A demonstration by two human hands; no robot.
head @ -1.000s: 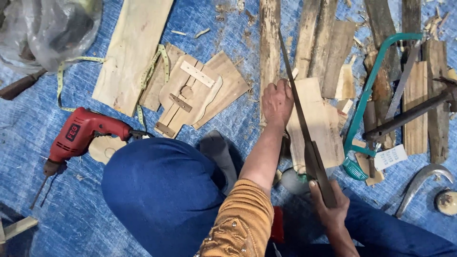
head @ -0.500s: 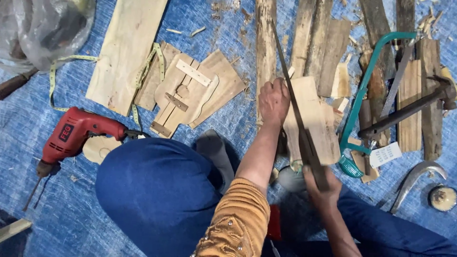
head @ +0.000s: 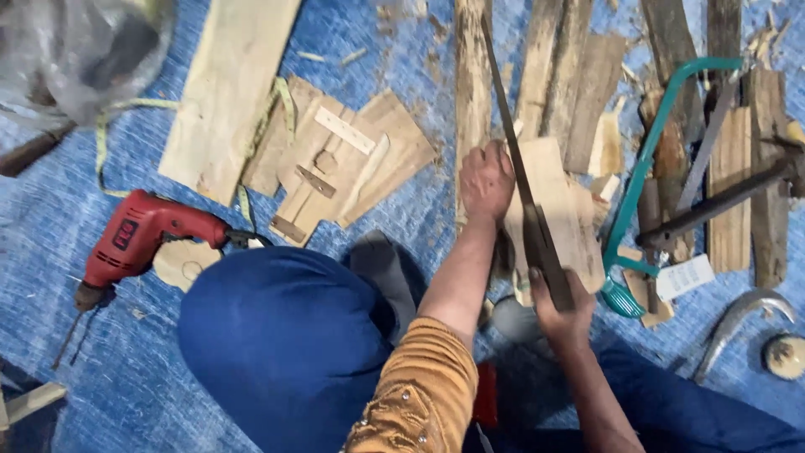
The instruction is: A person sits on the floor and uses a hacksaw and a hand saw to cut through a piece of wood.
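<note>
Underneath, blue woven mat point(head: 101, 369) strewn with wood scraps point(head: 579, 92).

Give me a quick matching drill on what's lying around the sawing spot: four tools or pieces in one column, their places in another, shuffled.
Things:
1. red power drill
2. teal-framed hacksaw
3. hand saw
4. light wooden block

Places:
A. under the left hand, being cut
B. on the blue tarp, left of the person's knee
C. gripped in the right hand, blade running away from the person
D. among the wood slats to the right of the block

Pairs: 1-B, 2-D, 3-C, 4-A
</note>
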